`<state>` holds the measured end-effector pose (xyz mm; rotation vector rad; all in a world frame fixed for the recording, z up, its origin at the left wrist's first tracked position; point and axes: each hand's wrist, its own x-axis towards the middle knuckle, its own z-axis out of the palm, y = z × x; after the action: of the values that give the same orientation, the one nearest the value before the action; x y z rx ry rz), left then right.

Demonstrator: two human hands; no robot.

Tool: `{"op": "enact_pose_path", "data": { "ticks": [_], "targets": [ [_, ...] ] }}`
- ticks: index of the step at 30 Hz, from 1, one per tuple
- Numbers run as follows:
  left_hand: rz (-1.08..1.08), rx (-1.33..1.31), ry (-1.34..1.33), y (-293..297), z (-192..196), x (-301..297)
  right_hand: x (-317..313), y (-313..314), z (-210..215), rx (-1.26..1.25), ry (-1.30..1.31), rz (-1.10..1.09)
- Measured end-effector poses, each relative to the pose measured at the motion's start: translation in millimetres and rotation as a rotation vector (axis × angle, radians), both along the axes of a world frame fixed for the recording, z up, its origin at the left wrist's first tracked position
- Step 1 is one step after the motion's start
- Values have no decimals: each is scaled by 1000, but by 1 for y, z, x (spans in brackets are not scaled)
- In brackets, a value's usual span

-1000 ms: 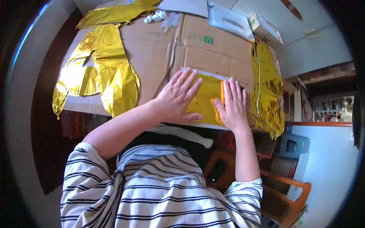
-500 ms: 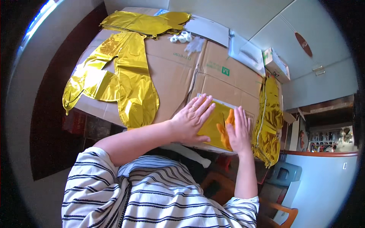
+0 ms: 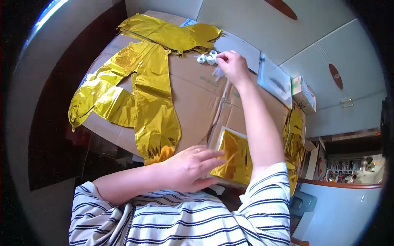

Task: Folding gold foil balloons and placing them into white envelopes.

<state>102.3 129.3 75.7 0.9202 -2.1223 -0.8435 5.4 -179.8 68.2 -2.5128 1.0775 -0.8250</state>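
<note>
My right hand [image 3: 234, 69] reaches to the far side of the cardboard, fingers pinched together against a cluster of small white rolls [image 3: 210, 60]. What the fingertips hold, if anything, is hidden. Just below them lies a clump of clear plastic pieces [image 3: 218, 74]. My left hand [image 3: 195, 168] hovers over the near edge, fingers apart and holding nothing. Next to its fingertips rests a flat rectangular gold foil packet [image 3: 237, 158]. To the left a gold foil balloon [image 3: 154, 98], uninflated and shaped like a numeral or letter, lies flat; another gold foil balloon [image 3: 168, 35] lies behind it.
Flattened cardboard [image 3: 191, 88] covers the table. More gold foil [image 3: 293, 143] hangs at its right edge. A clear-blue plastic bag or sleeve [image 3: 274, 84] and a small box [image 3: 303, 96] stand at the back right, by grey cabinet doors. A blue-grey stool [image 3: 303, 207] stands at lower right.
My right hand has moved from the packet to the white rolls at the back. My left hand has drawn back off the packet towards me. The whole view has shifted slightly.
</note>
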Motion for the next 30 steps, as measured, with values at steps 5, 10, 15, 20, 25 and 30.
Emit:
{"op": "enact_pose_path", "data": {
  "ticks": [5,10,15,20,25,30],
  "targets": [
    [53,-62,63,-2,-4,20,57,-15,8,17,326,-96],
    [80,-106,104,-6,-1,29,57,-17,16,-108,540,-101],
    [78,-122,99,-7,-4,31,37,-24,0,-189,464,-53],
    [78,-152,93,-7,-1,30,38,-32,-18,-190,354,-56],
    [89,-142,87,-6,-2,29,17,-48,-12,25,-35,-78],
    [102,-170,51,-10,2,24,-38,-1,14,829,-593,-38]
  ]
}}
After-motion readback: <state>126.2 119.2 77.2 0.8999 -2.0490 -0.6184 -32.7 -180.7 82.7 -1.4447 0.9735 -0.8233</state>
